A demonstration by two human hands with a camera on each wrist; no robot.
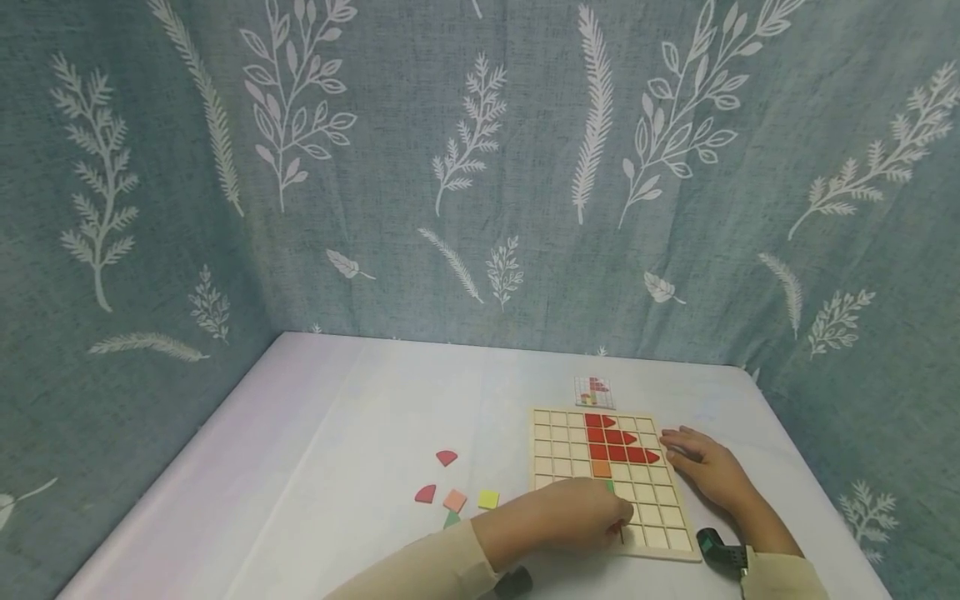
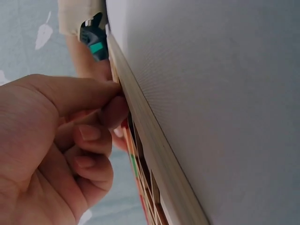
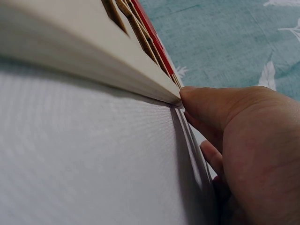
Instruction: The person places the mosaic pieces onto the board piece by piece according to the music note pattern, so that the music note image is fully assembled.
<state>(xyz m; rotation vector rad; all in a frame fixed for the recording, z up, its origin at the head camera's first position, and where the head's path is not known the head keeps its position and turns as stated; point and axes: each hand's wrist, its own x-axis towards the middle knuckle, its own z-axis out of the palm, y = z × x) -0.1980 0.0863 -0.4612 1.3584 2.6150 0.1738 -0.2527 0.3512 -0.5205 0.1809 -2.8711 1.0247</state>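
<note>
A wooden grid board (image 1: pixel 660 537) lies on the table. Red tiles (image 1: pixel 617 436) fill rows in its upper part, with pointed ends to the right, above an orange square (image 1: pixel 602 468) and a green tile (image 1: pixel 610 485) half covered by the left hand. My left hand (image 1: pixel 577 512) reaches over the lower cells, thumb and forefinger pinched together low at the board. A small red piece (image 2: pixel 124 123) shows at those fingertips, mostly hidden. At the board's right edge rests my right hand (image 1: pixel 708 467), fingers relaxed and the thumb (image 3: pixel 201 98) touching the side.
Left of the board lie two red quarter-circles (image 1: pixel 446 457), an orange-pink square (image 1: pixel 454 500), a yellow square (image 1: pixel 488 499) and a green piece (image 1: pixel 452 520). A small pattern card (image 1: pixel 594 392) sits behind the board. Patterned curtains (image 1: pixel 405 275) surround the white table (image 1: pixel 360 417).
</note>
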